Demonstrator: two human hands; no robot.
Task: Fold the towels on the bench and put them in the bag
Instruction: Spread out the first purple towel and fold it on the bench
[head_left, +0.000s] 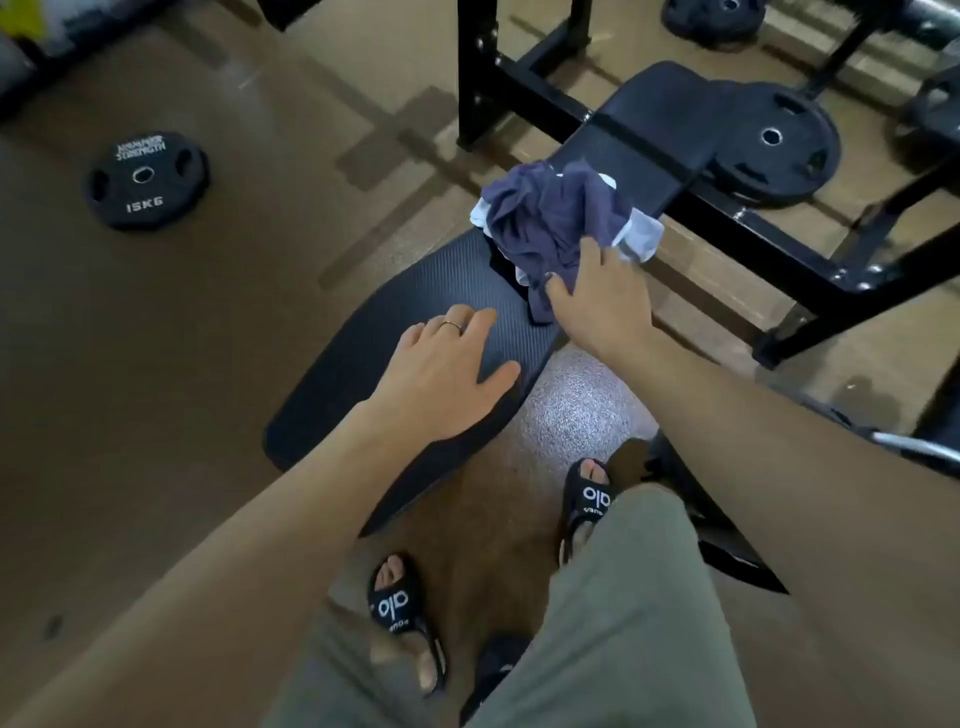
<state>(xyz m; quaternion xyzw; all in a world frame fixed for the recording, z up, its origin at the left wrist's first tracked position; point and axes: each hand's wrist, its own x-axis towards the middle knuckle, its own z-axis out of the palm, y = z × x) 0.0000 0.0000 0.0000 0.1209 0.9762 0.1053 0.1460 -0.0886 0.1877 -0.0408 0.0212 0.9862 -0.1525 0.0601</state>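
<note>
Counts: 1 crumpled heap of towels (558, 228), dark blue-purple cloth on top, pale blue/white cloth showing at the edges; looks like 2 pieces but can't tell for sure. 1 black padded tabletop (415, 306), running diagonally from lower left to upper right. 3 weight plates seen whole: 1 flat on the floor far left (148, 179), marked 15KG; 1 by the frame at right (779, 150); 1 at top edge (714, 18). 2 black slides (397, 605) on the person's feet, below the tabletop.

Towel heap sits mid-tabletop, spilling over its right edge.

Right hand (605, 304): grip on the near lower part of the heap, fingers bent into the dark cloth, thumb lying over it; fingertips buried in the folds.

Left hand (449, 376): grip spread, fingers straight, palm down on bare padding near the tabletop's near end, holding nothing. Thin ring (451, 325) on 1 finger. Well apart from the heap.

Black steel rack frame (519, 88) behind.
</note>
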